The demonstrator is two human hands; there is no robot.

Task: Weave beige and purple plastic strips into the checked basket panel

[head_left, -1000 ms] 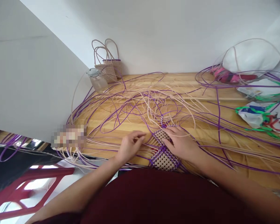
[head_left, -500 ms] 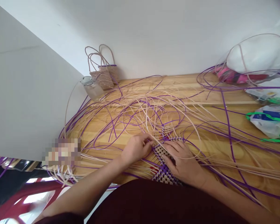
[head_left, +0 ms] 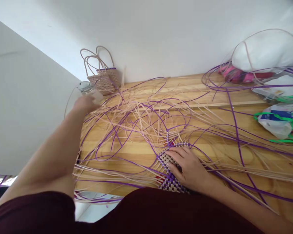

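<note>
The left hand (head_left: 85, 103) is now swinging off the woven piece (head_left: 172, 184) to the jar (head_left: 85, 86), far left, arm stretching, its blurred grip impossible to tell; the right hand (head_left: 188, 165), fingers spread, is apparently steadying the weave alone, near side.

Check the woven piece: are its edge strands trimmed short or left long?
Left long: tan and purple strands trail across the table from the woven piece, partly covered by the right hand.
</note>
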